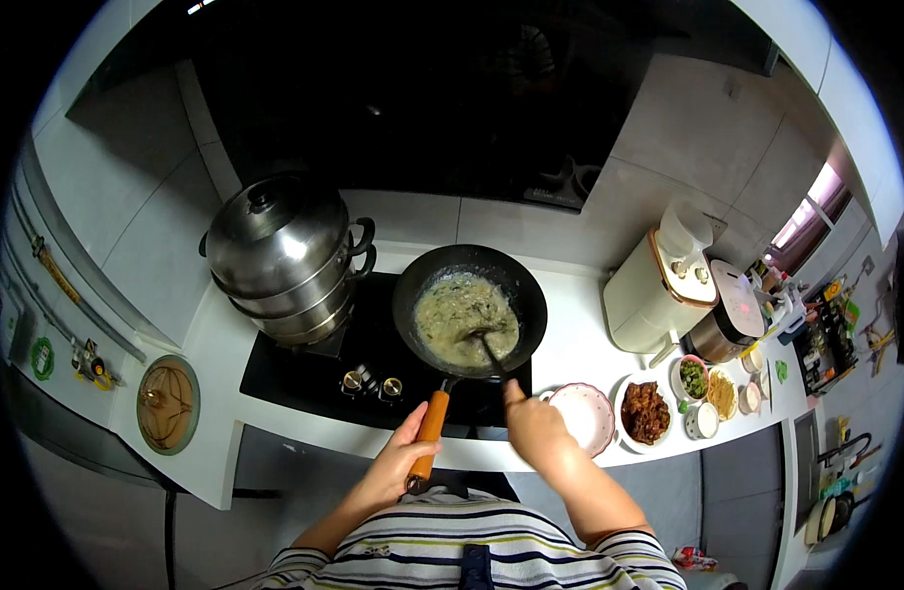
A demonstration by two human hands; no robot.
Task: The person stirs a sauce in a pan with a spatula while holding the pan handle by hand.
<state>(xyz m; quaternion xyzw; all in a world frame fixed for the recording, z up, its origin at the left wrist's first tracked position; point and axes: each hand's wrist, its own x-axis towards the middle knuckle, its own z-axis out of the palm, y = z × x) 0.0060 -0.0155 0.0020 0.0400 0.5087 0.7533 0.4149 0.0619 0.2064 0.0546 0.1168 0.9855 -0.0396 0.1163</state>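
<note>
A black wok point(526, 284) sits on the right side of the black gas cooktop point(297, 380). Pale, creamy food point(459, 313) with green flecks fills its base. My left hand point(400, 457) grips the wok's orange-brown wooden handle point(435, 417), which points toward my body. In my right hand point(537, 428) is a dark-shafted cooking utensil point(490, 350); its head is partly sunk in the food, so its exact shape cannot be made out. Beside my right hand stands a white bowl with a scalloped pinkish rim point(583, 413), partly covered by the hand.
A lidded steel steamer pot point(282, 258) occupies the left burner. To the right are a dish of browned meat point(646, 413), a bowl of chopped greens point(693, 378), a small white cup point(702, 421), a cream air fryer point(651, 302) and a cooker point(736, 302). A glass lid point(168, 405) lies left.
</note>
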